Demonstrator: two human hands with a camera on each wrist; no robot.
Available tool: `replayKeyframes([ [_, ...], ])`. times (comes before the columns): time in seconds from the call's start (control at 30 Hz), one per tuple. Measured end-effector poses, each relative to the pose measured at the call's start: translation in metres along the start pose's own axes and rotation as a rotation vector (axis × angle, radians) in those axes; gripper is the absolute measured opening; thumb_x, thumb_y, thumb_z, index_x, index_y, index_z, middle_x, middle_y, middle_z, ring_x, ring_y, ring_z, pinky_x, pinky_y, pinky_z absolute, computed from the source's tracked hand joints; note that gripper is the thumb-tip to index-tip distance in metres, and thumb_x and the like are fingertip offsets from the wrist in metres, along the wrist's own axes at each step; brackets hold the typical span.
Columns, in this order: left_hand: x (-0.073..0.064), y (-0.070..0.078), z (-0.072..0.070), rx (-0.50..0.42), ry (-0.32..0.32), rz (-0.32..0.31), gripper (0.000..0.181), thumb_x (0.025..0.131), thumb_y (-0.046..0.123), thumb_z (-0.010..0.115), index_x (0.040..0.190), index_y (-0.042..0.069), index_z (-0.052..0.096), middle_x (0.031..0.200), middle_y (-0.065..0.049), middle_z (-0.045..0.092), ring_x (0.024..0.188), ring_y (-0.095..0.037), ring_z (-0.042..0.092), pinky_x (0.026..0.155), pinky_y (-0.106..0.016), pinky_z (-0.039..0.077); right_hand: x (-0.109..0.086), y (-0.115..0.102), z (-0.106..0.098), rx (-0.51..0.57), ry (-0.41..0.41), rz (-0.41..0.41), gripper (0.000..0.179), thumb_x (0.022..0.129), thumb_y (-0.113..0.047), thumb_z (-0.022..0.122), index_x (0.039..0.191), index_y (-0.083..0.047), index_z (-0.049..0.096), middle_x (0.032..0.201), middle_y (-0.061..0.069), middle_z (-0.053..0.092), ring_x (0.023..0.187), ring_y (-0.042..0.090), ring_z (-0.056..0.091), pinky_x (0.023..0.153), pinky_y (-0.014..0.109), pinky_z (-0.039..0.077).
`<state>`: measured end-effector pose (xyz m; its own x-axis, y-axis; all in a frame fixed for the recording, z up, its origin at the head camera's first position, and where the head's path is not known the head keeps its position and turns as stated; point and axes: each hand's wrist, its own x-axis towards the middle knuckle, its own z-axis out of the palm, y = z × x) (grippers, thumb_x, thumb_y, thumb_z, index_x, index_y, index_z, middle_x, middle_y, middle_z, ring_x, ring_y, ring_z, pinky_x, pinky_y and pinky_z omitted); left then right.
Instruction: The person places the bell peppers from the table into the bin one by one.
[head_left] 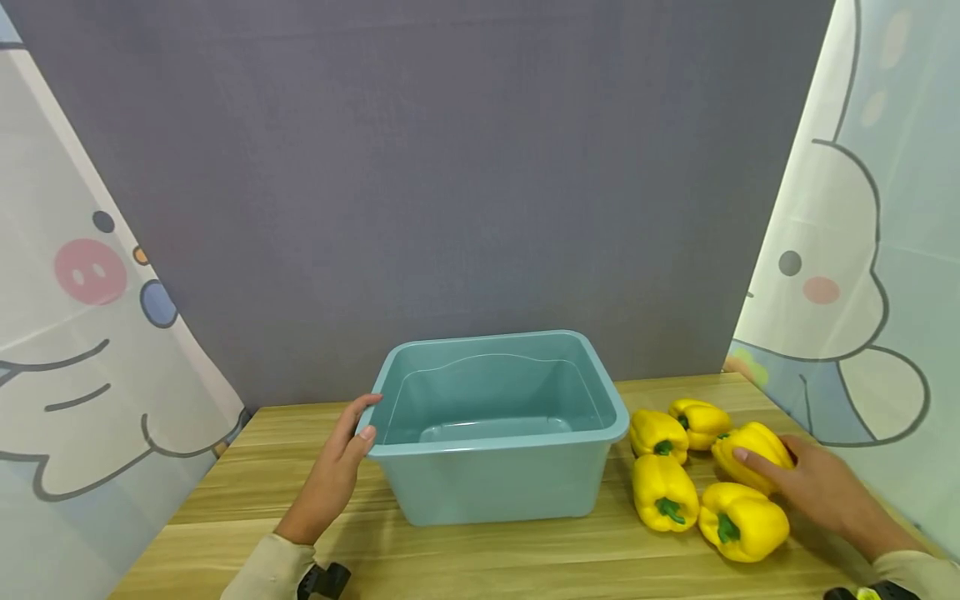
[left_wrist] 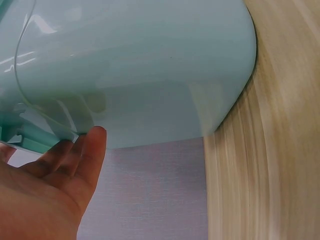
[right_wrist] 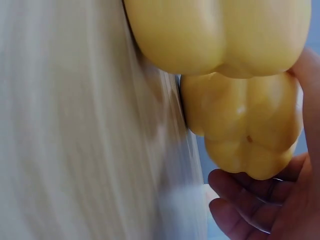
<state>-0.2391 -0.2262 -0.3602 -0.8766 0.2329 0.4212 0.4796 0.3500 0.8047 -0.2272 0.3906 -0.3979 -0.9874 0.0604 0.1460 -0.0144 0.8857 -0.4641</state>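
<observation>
A light blue-green plastic bin (head_left: 495, 483) stands on the wooden table, its inside showing only bare walls and floor. My left hand (head_left: 326, 483) holds the bin's left rim, thumb and fingers on either side of it. In the left wrist view, fingertips (left_wrist: 95, 137) press the bin's wall. At the right, my right hand (head_left: 828, 492) grips a yellow bell pepper (head_left: 759, 437), thumb on its near side. From the right wrist, fingers (right_wrist: 230, 185) curl behind that pepper (right_wrist: 240, 110), and another pepper (right_wrist: 215, 35) sits closer to the camera.
More yellow bell peppers lie between bin and right hand: one near the front (head_left: 742, 525), one beside the bin (head_left: 663, 492), others behind. A grey cloth backdrop (head_left: 480, 183) rises behind the table (head_left: 525, 562). Cartoon-printed curtains (head_left: 847, 250) flank both sides.
</observation>
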Motion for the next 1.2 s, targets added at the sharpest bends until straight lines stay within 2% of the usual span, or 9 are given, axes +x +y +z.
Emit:
replayKeyframes([
  [0.2, 0.002, -0.002, 0.001, -0.010, -0.011, -0.003, 0.043, 0.111, 0.028, 0.033, 0.154, 0.020, 0.031, 0.164, -0.012, 0.013, 0.149, -0.037, 0.007, 0.108, -0.070, 0.016, -0.003, 0.001, -0.001, 0.011, 0.026, 0.023, 0.084, 0.099, -0.057, 0.050, 0.127, 0.021, 0.044, 0.099, 0.033, 0.062, 0.082, 0.036, 0.060, 0.065, 0.046, 0.047],
  [0.3, 0.004, -0.003, 0.002, -0.023, -0.018, -0.001, 0.044, 0.111, 0.029, 0.033, 0.154, 0.021, 0.030, 0.163, -0.012, 0.013, 0.149, -0.036, 0.011, 0.108, -0.068, 0.018, -0.004, 0.001, -0.002, 0.019, 0.029, 0.029, 0.082, 0.099, -0.057, 0.050, 0.127, 0.020, 0.045, 0.098, 0.031, 0.062, 0.082, 0.035, 0.059, 0.064, 0.044, 0.046],
  [0.37, 0.004, -0.002, 0.003, -0.021, -0.018, 0.002, 0.044, 0.111, 0.029, 0.033, 0.155, 0.021, 0.030, 0.163, -0.012, 0.014, 0.148, -0.036, 0.012, 0.108, -0.068, 0.019, -0.005, 0.000, -0.002, 0.026, 0.032, 0.032, 0.079, 0.099, -0.057, 0.050, 0.125, 0.017, 0.046, 0.094, 0.025, 0.063, 0.080, 0.033, 0.058, 0.062, 0.041, 0.044],
  [0.57, 0.005, -0.002, 0.003, -0.027, -0.014, 0.000, 0.047, 0.111, 0.029, 0.033, 0.157, 0.024, 0.028, 0.164, -0.008, 0.012, 0.149, -0.034, 0.008, 0.108, -0.070, 0.016, -0.005, -0.004, -0.005, 0.041, 0.033, 0.043, 0.080, 0.100, -0.057, 0.048, 0.126, 0.018, 0.044, 0.095, 0.026, 0.062, 0.080, 0.033, 0.058, 0.062, 0.041, 0.044],
  [0.8, 0.004, -0.003, 0.004, -0.048, -0.007, 0.011, 0.049, 0.111, 0.028, 0.031, 0.159, 0.025, 0.024, 0.164, -0.006, 0.013, 0.148, -0.034, 0.011, 0.107, -0.070, 0.016, -0.006, -0.009, -0.008, 0.043, 0.056, 0.032, 0.078, 0.100, -0.057, 0.049, 0.127, 0.017, 0.045, 0.098, 0.029, 0.062, 0.082, 0.035, 0.058, 0.064, 0.044, 0.045],
  [1.0, 0.003, -0.002, 0.004, -0.036, -0.016, 0.011, 0.050, 0.111, 0.028, 0.031, 0.160, 0.026, 0.022, 0.164, -0.004, 0.014, 0.149, -0.034, 0.010, 0.106, -0.071, 0.016, -0.007, -0.012, -0.006, 0.053, 0.059, 0.030, 0.073, 0.100, -0.055, 0.049, 0.122, 0.014, 0.048, 0.091, 0.017, 0.061, 0.078, 0.031, 0.055, 0.062, 0.037, 0.041],
  [1.2, 0.001, -0.001, 0.000, -0.008, -0.015, -0.007, 0.048, 0.111, 0.029, 0.033, 0.158, 0.027, 0.027, 0.165, -0.007, 0.012, 0.150, -0.035, 0.003, 0.107, -0.074, 0.011, -0.005, -0.014, -0.002, 0.077, 0.042, 0.022, 0.077, 0.101, -0.055, 0.049, 0.125, 0.018, 0.048, 0.098, 0.023, 0.062, 0.081, 0.031, 0.057, 0.063, 0.038, 0.044],
])
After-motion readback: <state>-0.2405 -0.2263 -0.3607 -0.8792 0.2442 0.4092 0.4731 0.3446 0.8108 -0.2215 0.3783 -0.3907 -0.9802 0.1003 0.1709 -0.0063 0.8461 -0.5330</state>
